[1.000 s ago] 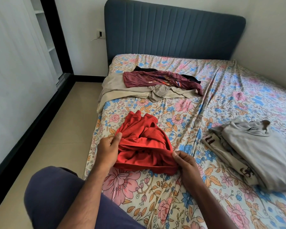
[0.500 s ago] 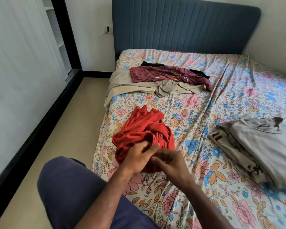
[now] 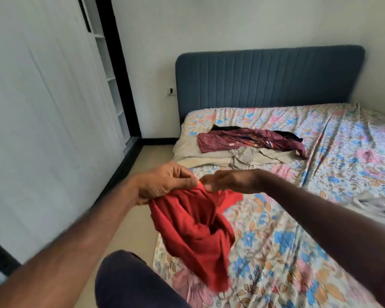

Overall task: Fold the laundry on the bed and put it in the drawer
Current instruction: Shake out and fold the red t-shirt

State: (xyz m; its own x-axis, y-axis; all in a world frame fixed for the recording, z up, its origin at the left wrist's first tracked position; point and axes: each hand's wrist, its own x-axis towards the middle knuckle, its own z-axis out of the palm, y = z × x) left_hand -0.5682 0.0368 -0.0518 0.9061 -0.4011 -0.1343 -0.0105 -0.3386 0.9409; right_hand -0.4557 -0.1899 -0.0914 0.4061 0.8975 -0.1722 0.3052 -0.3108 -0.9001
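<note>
- The red garment [image 3: 193, 227] is lifted above the near left corner of the bed [image 3: 287, 252]; it hangs down bunched, and its lower end is near the floral sheet at the bed edge. This part is blurred, so I cannot tell if it touches.
- The left hand [image 3: 162, 183] pinches the top edge of the red garment; the fingers are curled around the cloth, above the left edge of the bed.
- The right hand [image 3: 229, 181] is just beside the left hand, and their fingertips nearly meet. Its fingertips are at the same top edge of the red cloth, but they are blurred; I cannot tell if they pinch it or only touch it.
- A maroon shirt [image 3: 249, 142] lies spread near the head of the bed, on its left half, close to the blue headboard [image 3: 269, 78].
- A beige garment [image 3: 231, 157] lies under the maroon shirt and partly hangs at the left edge of the bed. A black garment [image 3: 227, 128] shows behind the maroon shirt, toward the headboard.
- A grey garment [image 3: 376, 205] lies at the right side of the bed, cut by the frame edge.
- A knee in dark trousers [image 3: 129, 283] is beside the near left corner of the bed.
- A white wardrobe [image 3: 42, 118] stands well apart from the bed, on its left.
</note>
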